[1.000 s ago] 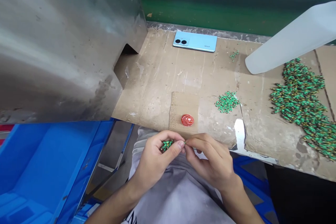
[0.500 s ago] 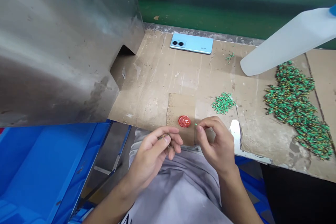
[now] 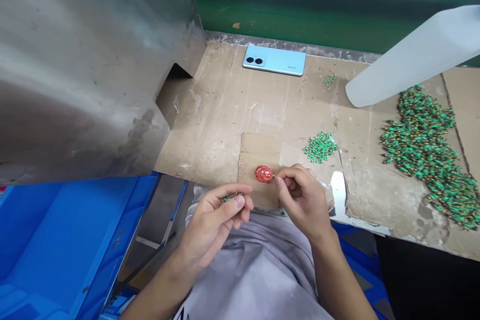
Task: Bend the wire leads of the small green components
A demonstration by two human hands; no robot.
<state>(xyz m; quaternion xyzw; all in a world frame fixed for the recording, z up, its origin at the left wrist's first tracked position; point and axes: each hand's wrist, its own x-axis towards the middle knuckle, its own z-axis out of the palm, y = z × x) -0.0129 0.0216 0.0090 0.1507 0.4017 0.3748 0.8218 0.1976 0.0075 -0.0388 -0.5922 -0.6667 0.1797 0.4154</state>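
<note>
My left hand (image 3: 223,215) pinches a small green and brass-coloured part (image 3: 232,197) between thumb and fingers; more may be hidden in the palm. With thumb and forefinger, my right hand (image 3: 302,197) grips a thin green stick-like piece (image 3: 274,176). Its tip reaches the right edge of a round blob of glossy red paste (image 3: 264,174). That paste sits on a small cardboard piece (image 3: 258,147) at the table's front edge. Just beyond my right hand lies a small pile of green parts (image 3: 321,147).
A bigger heap of green and brass parts (image 3: 427,145) spreads at the right. A white plastic bottle (image 3: 408,60) leans over it. A light-blue phone (image 3: 275,61) lies at the back. Sheet metal (image 3: 93,60) stands at left, above a blue bin (image 3: 63,245).
My right hand has moved slightly left, bringing the green piece's tip to the red paste. My left hand's fingers have drawn in a little around the small part.
</note>
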